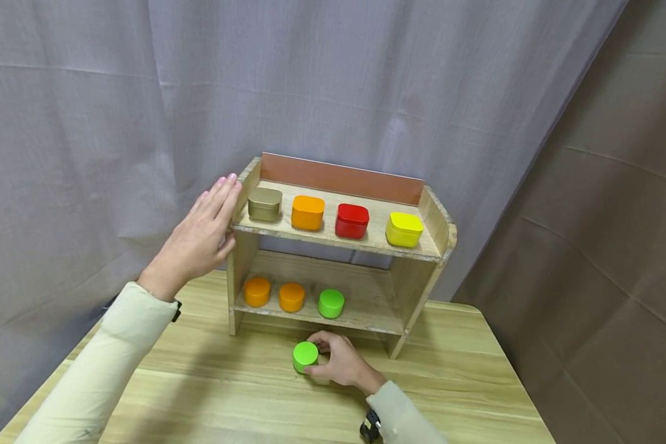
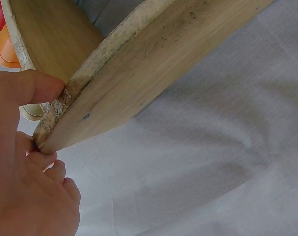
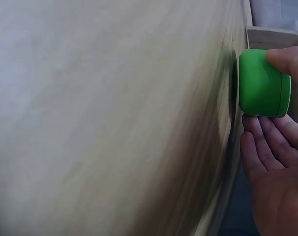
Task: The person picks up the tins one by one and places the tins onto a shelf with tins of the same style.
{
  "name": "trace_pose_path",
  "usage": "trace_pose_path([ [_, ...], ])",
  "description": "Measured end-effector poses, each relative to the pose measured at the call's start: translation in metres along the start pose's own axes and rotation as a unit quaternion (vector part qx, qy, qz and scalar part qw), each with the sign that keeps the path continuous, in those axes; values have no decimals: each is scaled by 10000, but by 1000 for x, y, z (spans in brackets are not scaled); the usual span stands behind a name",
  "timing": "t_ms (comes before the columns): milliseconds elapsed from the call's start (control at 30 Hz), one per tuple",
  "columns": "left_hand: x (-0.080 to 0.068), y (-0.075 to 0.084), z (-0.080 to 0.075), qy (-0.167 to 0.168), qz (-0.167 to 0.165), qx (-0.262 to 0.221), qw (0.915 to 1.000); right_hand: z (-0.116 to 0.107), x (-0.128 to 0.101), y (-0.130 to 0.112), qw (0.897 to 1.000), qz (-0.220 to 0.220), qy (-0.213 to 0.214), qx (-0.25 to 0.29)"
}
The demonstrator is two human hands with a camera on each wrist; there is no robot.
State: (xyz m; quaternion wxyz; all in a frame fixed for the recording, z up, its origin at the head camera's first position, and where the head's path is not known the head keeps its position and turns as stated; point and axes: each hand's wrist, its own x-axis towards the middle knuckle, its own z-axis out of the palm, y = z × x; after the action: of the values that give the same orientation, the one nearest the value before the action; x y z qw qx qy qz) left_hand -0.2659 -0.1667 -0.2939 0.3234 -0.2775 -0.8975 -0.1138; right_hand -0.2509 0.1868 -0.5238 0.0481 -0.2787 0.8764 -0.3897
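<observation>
The right hand (image 1: 341,361) has its fingers curled round a small round green tin (image 1: 305,356) that stands on the wooden tabletop (image 1: 200,382) just in front of the two-tier wooden shelf (image 1: 405,290), while the left hand (image 1: 202,237) lies with straight fingers flat against the shelf's left side panel, thumb on its front edge. The tin looks light, rigid and smooth-painted, so likely a little slippery. A pinch across its round side wall, thumb opposite fingers as the right wrist view shows, seems the surest hold.
</observation>
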Motion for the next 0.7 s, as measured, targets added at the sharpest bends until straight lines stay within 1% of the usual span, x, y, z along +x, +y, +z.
trace_pose_path([
  [133,0,0,0,15,6,9,10000,-3,-7,-2,10000,-16,1,70],
  [300,0,0,0,-2,7,-3,10000,-8,-17,-3,9997,-153,25,163],
  [433,0,0,0,-9,1,0,10000,-12,-25,-3,9996,-234,92,136],
  [533,0,0,0,2,1,13,10000,-16,-31,-2,9997,-203,105,82],
  [700,0,0,0,8,30,23,10000,-23,-41,-2,9999,-16,54,102],
])
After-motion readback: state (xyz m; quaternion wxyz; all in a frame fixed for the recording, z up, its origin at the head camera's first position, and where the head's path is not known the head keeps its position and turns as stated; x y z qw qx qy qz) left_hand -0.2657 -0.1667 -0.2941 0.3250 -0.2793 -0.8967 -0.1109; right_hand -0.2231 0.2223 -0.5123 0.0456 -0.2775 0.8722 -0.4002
